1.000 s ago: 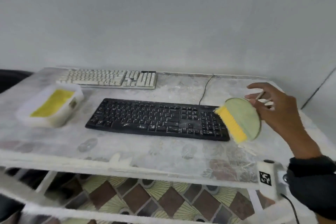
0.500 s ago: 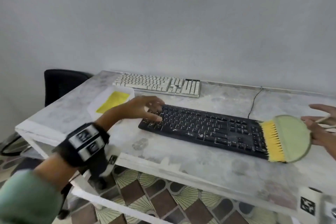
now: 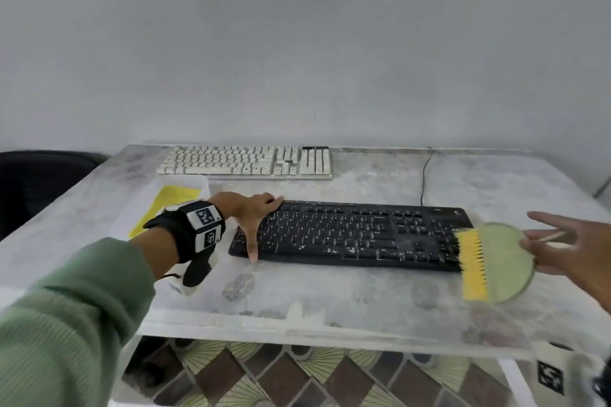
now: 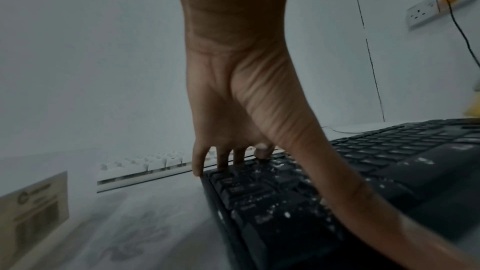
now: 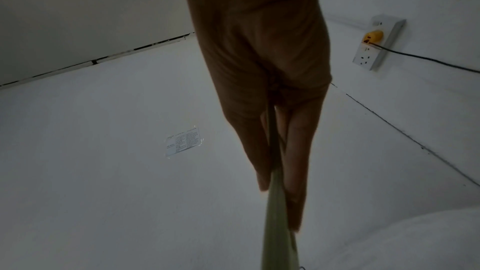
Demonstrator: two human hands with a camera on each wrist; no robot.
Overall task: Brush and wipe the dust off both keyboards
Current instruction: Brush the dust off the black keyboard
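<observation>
A dusty black keyboard (image 3: 350,236) lies across the middle of the table, white specks showing on its keys (image 4: 285,192). Behind it, by the wall, sits a white keyboard (image 3: 244,162). My left hand (image 3: 256,213) spans the black keyboard's left end. Its straight fingers (image 4: 221,157) press the far edge and its thumb reaches the near edge. My right hand (image 3: 562,248) pinches a round green brush (image 3: 499,263) by its back and thin stick handle. The yellow bristles (image 3: 471,264) touch the keyboard's right end. In the right wrist view, fingers (image 5: 293,161) flank the brush's green plate (image 5: 275,233).
A white tray (image 3: 185,180) holding a yellow cloth (image 3: 168,201) stands left of the black keyboard. A black chair (image 3: 39,182) is beyond the table's left side. The keyboard cable (image 3: 425,175) runs to the wall. The table's (image 3: 363,294) front edge is close below.
My left hand came in from the left and settled on the black keyboard's left end. The brush dropped from above the table to the keyboard's right end.
</observation>
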